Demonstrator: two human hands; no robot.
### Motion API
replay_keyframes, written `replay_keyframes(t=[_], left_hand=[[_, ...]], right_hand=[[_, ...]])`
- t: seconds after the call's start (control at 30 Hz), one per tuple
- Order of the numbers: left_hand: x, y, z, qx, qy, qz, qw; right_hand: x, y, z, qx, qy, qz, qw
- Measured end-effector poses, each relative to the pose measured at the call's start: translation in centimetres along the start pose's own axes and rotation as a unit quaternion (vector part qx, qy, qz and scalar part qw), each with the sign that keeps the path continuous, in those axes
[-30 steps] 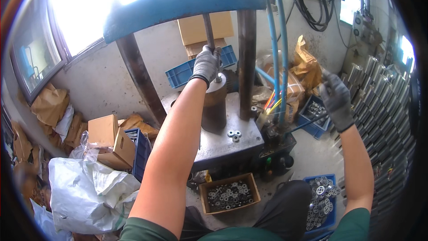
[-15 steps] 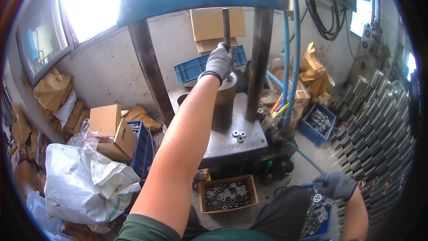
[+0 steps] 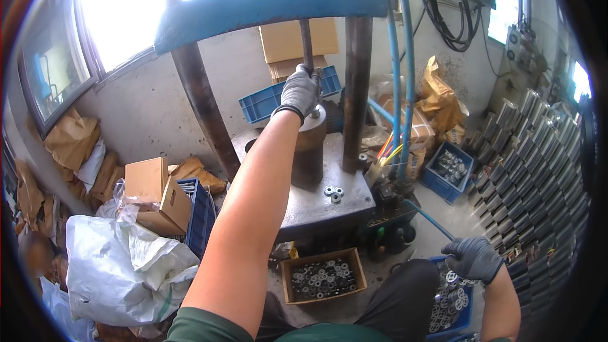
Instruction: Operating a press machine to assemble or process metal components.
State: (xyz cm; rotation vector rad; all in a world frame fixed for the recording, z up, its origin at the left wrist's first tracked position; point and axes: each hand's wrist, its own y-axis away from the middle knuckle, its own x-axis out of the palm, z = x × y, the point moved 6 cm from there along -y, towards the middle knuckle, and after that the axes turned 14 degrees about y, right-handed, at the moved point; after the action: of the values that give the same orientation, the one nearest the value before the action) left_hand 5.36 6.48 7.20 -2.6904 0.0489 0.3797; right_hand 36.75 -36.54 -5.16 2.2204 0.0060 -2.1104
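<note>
My left arm reaches forward to the press, and my left hand [image 3: 300,90], in a grey glove, is closed round an upright dark metal rod [image 3: 306,43]. The rod stands over a thick steel cylinder [image 3: 310,149] on the press table [image 3: 304,209]; my forearm hides part of both. At the lower right, my right hand [image 3: 475,259], in a dark grey glove, is closed at the end of a slanting blue lever [image 3: 430,220]. Below that hand is a blue bin [image 3: 468,320] of metal rings. A few small round metal parts [image 3: 334,194] lie on the press table.
A blue crossbeam [image 3: 272,9] and steel columns [image 3: 358,95] frame the press. On the floor stands a carton [image 3: 361,278] of small rings. Stacked metal tubes [image 3: 519,177] line the right; a white sack [image 3: 120,278] and an open cardboard box [image 3: 144,183] lie left.
The view has shifted slightly. My left hand stays round the rod. My right hand has moved a little up and left at the lever's end.
</note>
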Motion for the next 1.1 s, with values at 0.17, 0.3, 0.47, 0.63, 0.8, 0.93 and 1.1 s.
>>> replay_keyframes(t=[0.17,0.3,0.47,0.63,0.8,0.93,1.1], left_hand=[[-0.4,-0.4,0.3,0.017,-0.038,-0.016,0.999],[-0.6,-0.4,0.4,0.016,-0.025,-0.017,0.999],[-0.2,0.2,0.1,-0.009,-0.005,-0.006,1.0],[-0.3,-0.3,0.5,0.017,-0.026,-0.011,0.999],[-0.7,-0.4,0.8,0.028,-0.041,-0.03,0.998],[-0.3,-0.2,0.3,0.02,-0.035,-0.014,0.999],[-0.2,0.1,0.5,0.007,-0.038,-0.016,0.999]], right_hand=[[1.0,0.2,0.5,-0.018,0.025,0.153,0.988],[0.9,0.0,-0.3,-0.005,-0.002,0.069,0.998],[1.5,0.3,-0.3,-0.011,0.016,0.146,0.989],[1.7,0.1,-0.3,-0.032,0.033,0.135,0.99],[1.0,0.0,-0.1,-0.019,-0.015,0.096,0.995],[1.8,0.3,-0.6,-0.024,0.011,0.106,0.994],[1.5,0.1,-0.1,-0.008,-0.003,0.153,0.988]])
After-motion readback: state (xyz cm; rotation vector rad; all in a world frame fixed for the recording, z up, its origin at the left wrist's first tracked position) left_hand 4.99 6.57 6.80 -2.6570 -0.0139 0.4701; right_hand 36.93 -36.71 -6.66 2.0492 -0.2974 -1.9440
